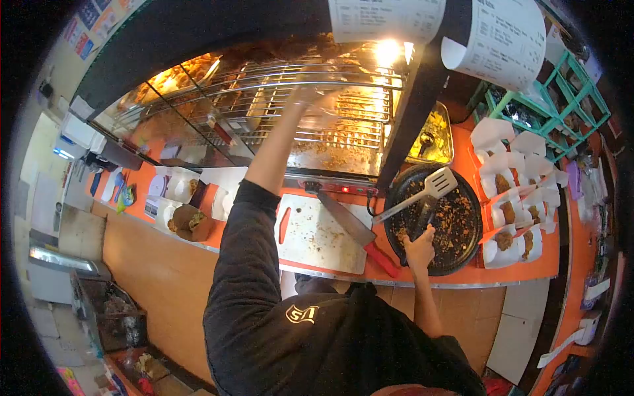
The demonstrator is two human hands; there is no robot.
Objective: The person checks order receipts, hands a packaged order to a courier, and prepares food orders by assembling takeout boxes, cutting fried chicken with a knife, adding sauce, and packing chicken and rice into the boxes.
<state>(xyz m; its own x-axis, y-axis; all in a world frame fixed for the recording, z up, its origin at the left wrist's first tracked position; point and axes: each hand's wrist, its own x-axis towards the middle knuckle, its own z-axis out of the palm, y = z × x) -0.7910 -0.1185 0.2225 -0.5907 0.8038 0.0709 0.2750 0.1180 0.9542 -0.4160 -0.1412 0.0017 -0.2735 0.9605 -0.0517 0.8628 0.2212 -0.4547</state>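
My left hand [318, 107] reaches over the wire racks [363, 122] inside the lit warming cabinet. Motion blurs it, and its fingers cannot be made out; a clear film, perhaps a glove, seems to cover it. My right hand [419, 252] is closed around a black handle [428, 212] over the round black pan [471, 247], which holds brown crumbs. What the handle belongs to is unclear. A slotted spatula [440, 183] lies across the pan's rim. Left of it, a cleaver [347, 221] with a red handle rests on the crumb-strewn white cutting board [314, 247].
Several open white boxes [508, 261] with fried pieces stand at the right. A tray of yellow food [436, 135] sits behind the pan. More boxes [181, 185] are at the left. Paper slips [508, 39] hang overhead, near a green rack [574, 92].
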